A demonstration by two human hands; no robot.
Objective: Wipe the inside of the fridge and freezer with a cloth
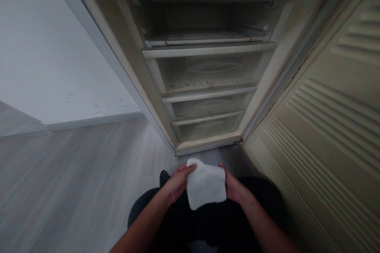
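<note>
Holding: the person's left hand (178,184) and right hand (234,187) had a folded white cloth (205,184) between them.

Left hand: partly closed, with the fingers (185,170) curled over the upper left edge of the cloth, gripping it.

Right hand: partly closed, with the fingertips (222,168) pressed against the right edge of the cloth, gripping it.

Cloth position: low in front of the body, above dark trousers (208,221), just short of the freezer's lower sill (208,146) and not touching it.

Freezer: an upright freezer (286,71) stood open directly ahead, its cream interior marked with grime.

Interior: a wire shelf (204,37) sat above three stacked, closed, clear plastic drawers; the upper drawer (208,67) was the largest, above a middle drawer (208,104) and a lower drawer (208,125).

Door: the freezer door (320,126) stood open on the right, showing a ribbed cream inner liner, with dark marks along its seal.

Surroundings: a grey wood-look floor (89,166) ran to the left of the freezer, meeting a pale wall (59,47) at a skirting board (89,123). A dark shoe (164,178) showed just beside the left hand.
</note>
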